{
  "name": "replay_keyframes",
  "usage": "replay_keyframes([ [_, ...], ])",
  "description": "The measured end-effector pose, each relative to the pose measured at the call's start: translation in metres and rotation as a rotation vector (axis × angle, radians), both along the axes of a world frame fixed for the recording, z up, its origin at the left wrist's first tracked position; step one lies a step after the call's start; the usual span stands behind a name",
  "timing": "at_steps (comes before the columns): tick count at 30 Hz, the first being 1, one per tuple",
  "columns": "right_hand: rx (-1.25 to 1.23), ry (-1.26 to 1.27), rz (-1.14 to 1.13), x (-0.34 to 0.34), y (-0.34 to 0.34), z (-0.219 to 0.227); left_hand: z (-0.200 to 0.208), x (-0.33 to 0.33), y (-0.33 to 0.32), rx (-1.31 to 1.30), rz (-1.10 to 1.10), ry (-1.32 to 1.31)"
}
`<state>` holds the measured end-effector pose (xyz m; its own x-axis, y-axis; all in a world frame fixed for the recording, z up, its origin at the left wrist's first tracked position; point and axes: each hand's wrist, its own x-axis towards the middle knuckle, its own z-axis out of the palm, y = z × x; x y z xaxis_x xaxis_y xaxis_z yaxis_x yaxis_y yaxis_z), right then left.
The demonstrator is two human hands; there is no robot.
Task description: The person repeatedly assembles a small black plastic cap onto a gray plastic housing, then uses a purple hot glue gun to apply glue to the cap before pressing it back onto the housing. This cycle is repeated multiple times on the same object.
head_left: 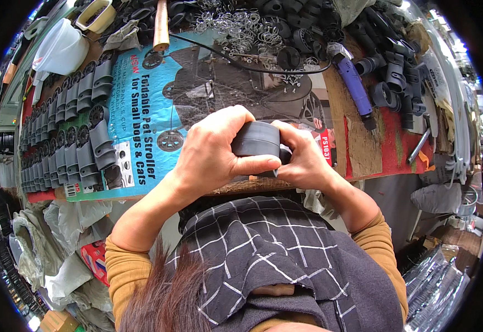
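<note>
Above the near edge of the workbench, both of my hands are closed on a dark grey, rounded plastic part [257,138] with a smooth curved shell. My left hand [211,146] wraps its left side, the thumb lying along its near face. On its right side, the fingers of my right hand [306,157] curl round the part. A smaller black piece shows between my hands, mostly hidden by the fingers. Beneath them lies a printed cardboard sheet [136,83], blue with a dark picture, covering the bench top.
Rows of similar grey plastic parts [81,144] stand at the left. Behind them is a white tub [60,47]. Loose metal rings [238,27] and black parts heap at the back, near a wooden handle [161,27]. A purple electric screwdriver [354,83] lies right.
</note>
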<state>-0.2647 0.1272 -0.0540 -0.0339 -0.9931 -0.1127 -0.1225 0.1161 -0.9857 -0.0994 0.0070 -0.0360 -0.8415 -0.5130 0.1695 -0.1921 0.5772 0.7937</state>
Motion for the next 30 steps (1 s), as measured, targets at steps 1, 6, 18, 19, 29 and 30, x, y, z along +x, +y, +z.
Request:
replay_keyframes([
  [1,0.022,0.066,0.005,0.001,-0.001,0.002,-0.003,0.003,-0.001,-0.013,0.008,0.013],
  [6,-0.238,0.683,-0.067,0.010,-0.020,-0.017,-0.034,0.015,-0.026,0.031,-0.043,0.181],
  [18,-0.418,0.942,-0.179,0.048,-0.026,-0.060,-0.120,-0.009,-0.009,0.033,0.411,0.288],
  [19,-0.497,0.839,-0.252,0.039,-0.033,-0.059,-0.120,-0.009,-0.013,0.007,0.395,0.278],
  [29,0.267,-0.225,-0.237,0.000,-0.069,-0.069,-0.106,-0.004,-0.020,0.138,0.301,0.200],
  [30,0.278,-0.078,-0.208,-0.002,-0.072,-0.066,-0.105,-0.005,-0.020,0.141,0.306,0.201],
])
